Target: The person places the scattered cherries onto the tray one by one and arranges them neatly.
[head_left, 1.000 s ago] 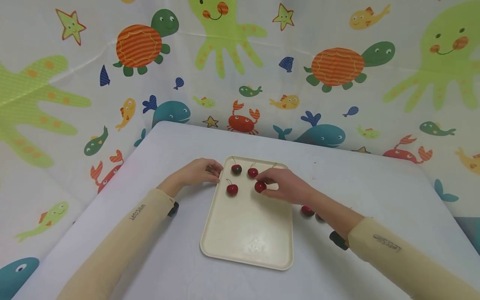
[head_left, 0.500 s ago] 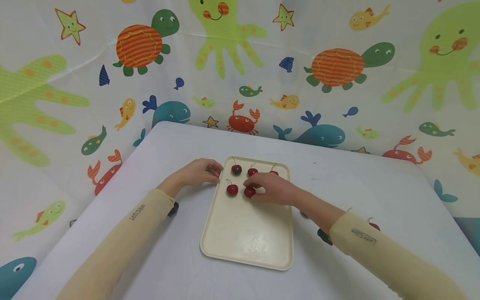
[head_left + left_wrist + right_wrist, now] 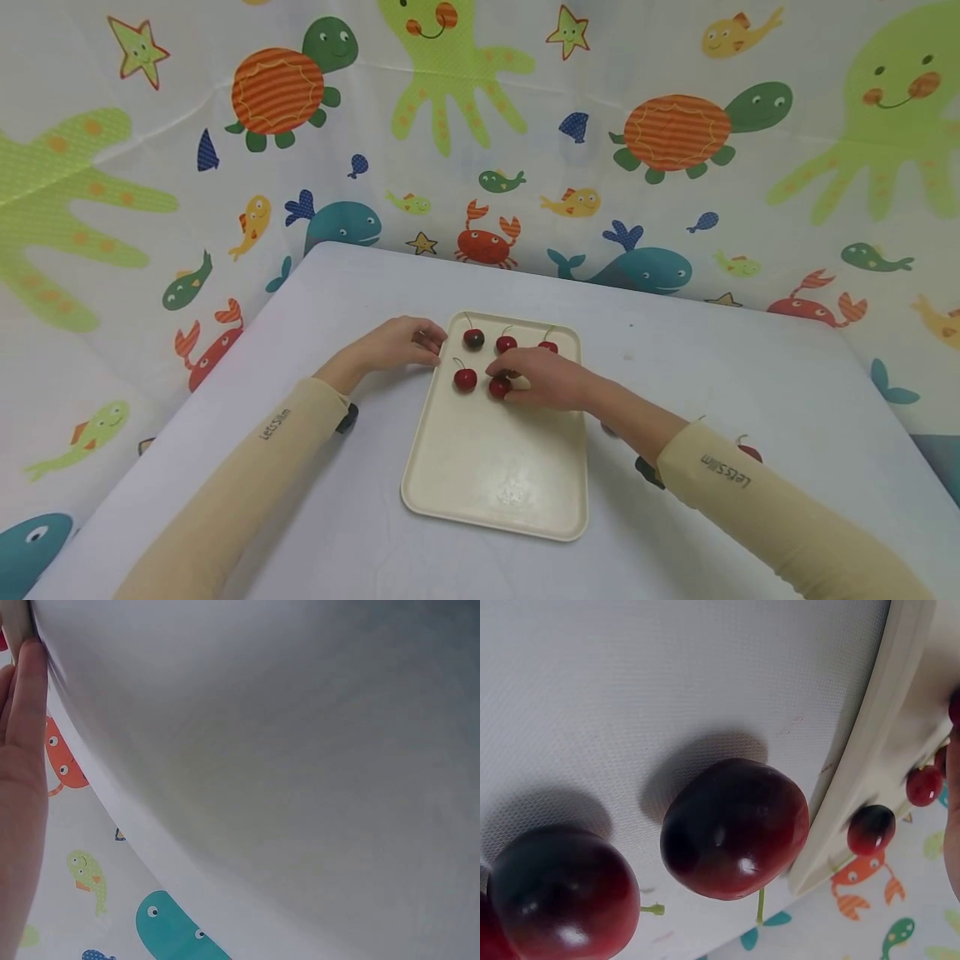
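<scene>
Backdrop (image 3: 517, 117): white cloth printed with turtles, octopuses, whales, crabs and fish, beyond the far edge of the white tabletop (image 3: 660, 358). Tray (image 3: 495, 475): cream, rectangular, rounded corners, lying flat on the tabletop. Beige lettered sleeves: left sleeve (image 3: 240, 483) and right sleeve (image 3: 780, 508).

Left hand (image 3: 393, 343): grip loose, fingers against the tray's left rim toward the far end. Right hand (image 3: 547, 379): over the tray's far half, grip narrow, pinching a cherry (image 3: 499, 387) between thumb and fingers; whether that cherry bears on the tray cannot be told.

Remaining fruit: a far row in the tray holds a left cherry (image 3: 473, 339), a middle cherry (image 3: 506, 343) and a right cherry (image 3: 548, 347), the last partly hidden by the right hand. Nearer, a second-row cherry (image 3: 465, 380) lies just left of the pinched one. Right of the tray, loose cherries (image 3: 735, 829) lie on the tabletop, the right forearm partly covering them.
</scene>
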{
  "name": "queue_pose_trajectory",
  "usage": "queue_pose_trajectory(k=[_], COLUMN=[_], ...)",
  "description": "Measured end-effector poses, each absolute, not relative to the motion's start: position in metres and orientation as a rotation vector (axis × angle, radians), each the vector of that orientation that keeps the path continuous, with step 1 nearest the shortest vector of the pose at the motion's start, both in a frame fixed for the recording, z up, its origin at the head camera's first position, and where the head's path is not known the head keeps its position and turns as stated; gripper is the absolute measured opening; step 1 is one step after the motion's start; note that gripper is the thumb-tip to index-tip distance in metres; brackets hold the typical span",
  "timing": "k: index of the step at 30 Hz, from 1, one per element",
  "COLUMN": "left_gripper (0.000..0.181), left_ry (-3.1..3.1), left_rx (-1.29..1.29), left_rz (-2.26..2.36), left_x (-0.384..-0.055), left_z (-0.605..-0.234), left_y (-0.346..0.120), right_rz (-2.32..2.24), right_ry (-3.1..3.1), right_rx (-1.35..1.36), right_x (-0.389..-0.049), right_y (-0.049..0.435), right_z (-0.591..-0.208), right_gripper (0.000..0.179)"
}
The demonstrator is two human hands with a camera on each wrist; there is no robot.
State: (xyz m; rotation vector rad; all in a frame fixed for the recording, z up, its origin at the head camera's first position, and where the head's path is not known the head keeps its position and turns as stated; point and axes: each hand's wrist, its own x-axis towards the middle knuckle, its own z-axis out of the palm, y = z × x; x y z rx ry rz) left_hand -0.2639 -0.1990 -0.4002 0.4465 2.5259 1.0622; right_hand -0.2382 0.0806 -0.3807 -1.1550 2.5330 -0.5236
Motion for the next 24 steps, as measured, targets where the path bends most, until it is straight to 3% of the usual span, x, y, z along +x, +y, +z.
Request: queue_pose_trajectory(k=[24], left_gripper=[0.042], left_ry=[2.536], left_rx=[0.456], left_rz=[1.074], left_x=[-0.263], left_z=[-0.403], left_y=[-0.2], right_rz=[-0.719], right_ry=[2.638], right_rx=[-1.043], right_x=[-0.232], right_y=[0.108], right_z=[-0.372], right_gripper=[0.048])
